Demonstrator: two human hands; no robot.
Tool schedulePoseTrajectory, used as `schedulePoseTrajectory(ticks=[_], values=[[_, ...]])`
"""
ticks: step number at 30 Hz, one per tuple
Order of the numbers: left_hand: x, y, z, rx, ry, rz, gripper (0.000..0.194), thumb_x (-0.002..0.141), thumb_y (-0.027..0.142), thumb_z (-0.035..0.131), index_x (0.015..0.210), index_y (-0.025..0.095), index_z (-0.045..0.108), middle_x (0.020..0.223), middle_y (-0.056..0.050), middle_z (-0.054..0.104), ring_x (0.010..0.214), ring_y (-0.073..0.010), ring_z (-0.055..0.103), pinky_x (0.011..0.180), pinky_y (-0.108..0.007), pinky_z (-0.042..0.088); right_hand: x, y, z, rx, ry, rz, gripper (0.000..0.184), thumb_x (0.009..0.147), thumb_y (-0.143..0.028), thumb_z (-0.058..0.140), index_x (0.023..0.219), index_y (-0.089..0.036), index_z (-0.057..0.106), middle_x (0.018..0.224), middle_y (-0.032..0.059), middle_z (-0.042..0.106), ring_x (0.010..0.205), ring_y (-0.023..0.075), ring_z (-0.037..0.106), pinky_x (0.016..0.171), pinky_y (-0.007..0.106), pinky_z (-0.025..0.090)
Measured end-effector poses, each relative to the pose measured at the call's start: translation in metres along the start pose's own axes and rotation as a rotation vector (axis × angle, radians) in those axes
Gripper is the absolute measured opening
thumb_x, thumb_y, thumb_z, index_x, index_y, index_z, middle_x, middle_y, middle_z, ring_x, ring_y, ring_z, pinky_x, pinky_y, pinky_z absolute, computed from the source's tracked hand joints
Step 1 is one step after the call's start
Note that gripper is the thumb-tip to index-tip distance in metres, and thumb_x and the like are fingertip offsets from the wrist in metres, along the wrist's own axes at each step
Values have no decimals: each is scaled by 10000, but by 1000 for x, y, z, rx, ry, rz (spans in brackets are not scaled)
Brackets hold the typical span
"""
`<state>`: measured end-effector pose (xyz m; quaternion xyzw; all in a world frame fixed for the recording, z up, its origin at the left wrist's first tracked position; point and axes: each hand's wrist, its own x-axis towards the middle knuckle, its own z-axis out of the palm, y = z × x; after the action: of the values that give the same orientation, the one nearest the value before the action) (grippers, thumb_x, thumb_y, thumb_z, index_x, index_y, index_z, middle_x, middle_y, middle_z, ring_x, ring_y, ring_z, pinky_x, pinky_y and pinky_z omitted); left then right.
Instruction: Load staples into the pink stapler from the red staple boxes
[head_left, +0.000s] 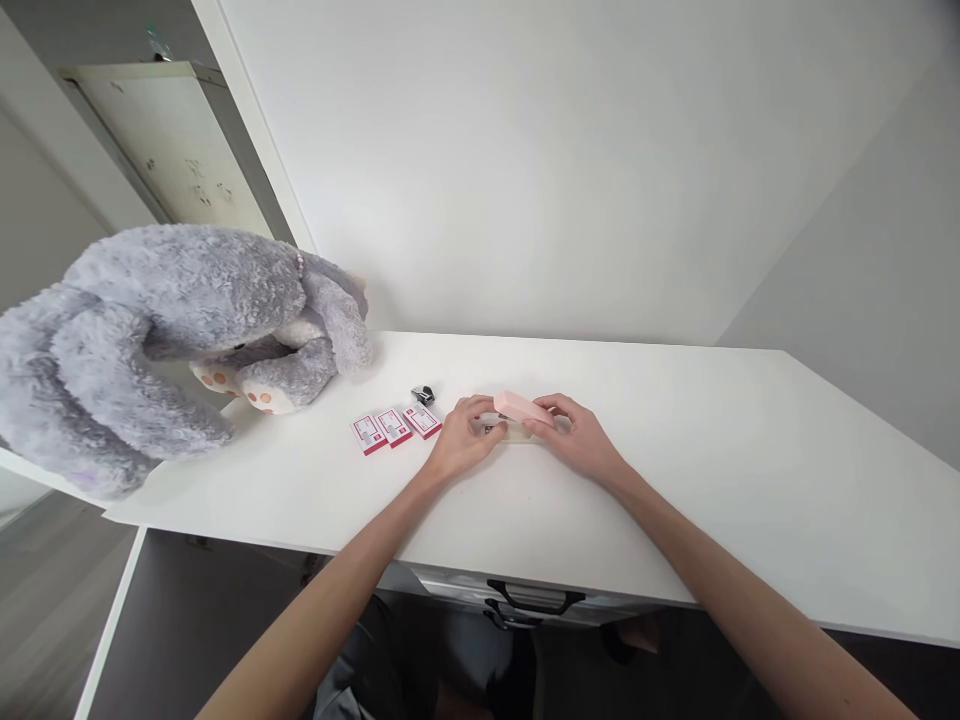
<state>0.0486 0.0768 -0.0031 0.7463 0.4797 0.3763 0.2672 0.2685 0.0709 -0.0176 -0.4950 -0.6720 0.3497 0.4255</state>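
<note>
2 bare arms stretched forward, left hand [466, 438] and right hand [576, 432] close together, fingers curled

Fluffy plush toy [187, 290], smooth matt white tabletop [675, 480], smooth pale-pink case [523, 407], glossy black item [423, 394]
</note>
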Motion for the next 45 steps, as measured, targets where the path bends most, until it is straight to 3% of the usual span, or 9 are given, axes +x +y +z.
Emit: schedulePoseTrajectory(ticks=[7,17,23,30,41,45], values=[[0,2,-2,-24,5,-3,271,905,470,650,1081,286,742,1179,-26,739,1117,-253,625,925,-394,519,0,-3,-2,53,-33,8,332,869,-512,694,1121,-297,707,1180,42,719,1064,257,637,889,413,517],[1,-3,2,39,11,58,239,922,454,642,1030,252,710,1062,-44,733,993,-236,611,821,-361,488,-2,-7,-5,155,-127,79,348,898,-519,651,1142,-271,655,1081,36,694,946,232,630,803,379,508],[1,-7,4,62,-18,135,248,938,449,640,1053,243,718,1126,-63,719,1068,-247,615,981,-411,480,-1,-9,-8,194,-144,114,357,899,-550,660,1098,-255,625,969,16,673,829,193,597,732,334,476],[-2,-7,5,100,-31,97,264,916,480,683,1001,264,807,1242,-81,700,1238,-295,583,1077,-475,480,-2,-6,-11,226,-174,122,349,917,-575,645,1082,-271,604,1010,19,672,888,203,616,765,329,492],[-4,-7,5,118,-83,164,245,921,475,686,989,286,826,1241,-55,726,1231,-286,590,1082,-475,496,-2,-3,-10,307,-185,109,367,910,-601,662,1050,-265,611,924,3,636,814,179,579,733,304,473],[-5,-1,4,99,-102,178,223,889,487,725,985,311,821,1212,-39,743,1207,-282,592,1054,-482,513,-2,-6,-9,427,-226,93,370,903,-602,679,1057,-271,619,919,14,661,838,195,618,782,344,502]])
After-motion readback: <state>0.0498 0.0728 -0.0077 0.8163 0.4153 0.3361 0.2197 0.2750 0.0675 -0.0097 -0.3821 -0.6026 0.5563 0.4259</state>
